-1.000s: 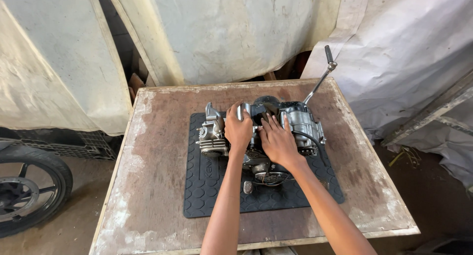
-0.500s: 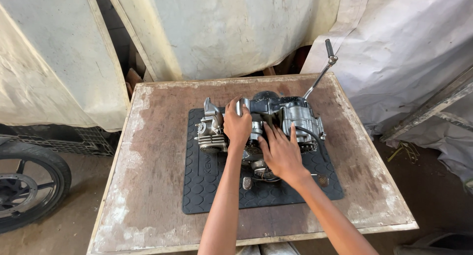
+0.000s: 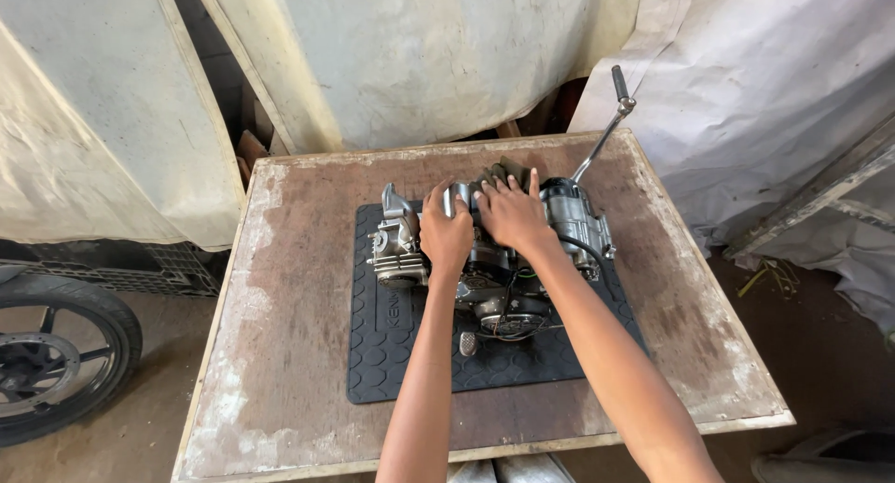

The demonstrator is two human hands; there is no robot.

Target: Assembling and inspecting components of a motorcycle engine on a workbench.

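Now both hands are laid on top of the motorcycle engine [image 3: 489, 250], which sits on the black rubber mat [image 3: 410, 352] at the tabletop's [image 3: 280, 352] centre. The right hand [image 3: 511, 213] has been brought back up from the engine's six-o'clock side and rests with fingers spread flat beside the left hand [image 3: 446, 233], which is curled over the casing. The kick lever [image 3: 606, 129] is left untouched, pointing toward one o'clock.

Grey metal engine [image 3: 494, 250], seemingly upright, on black rubber mat [image 3: 392, 352].

One engine [image 3: 485, 250], one mat [image 3: 401, 352], one table [image 3: 280, 371], one wheel [image 3: 56, 362], two hands [image 3: 446, 236].
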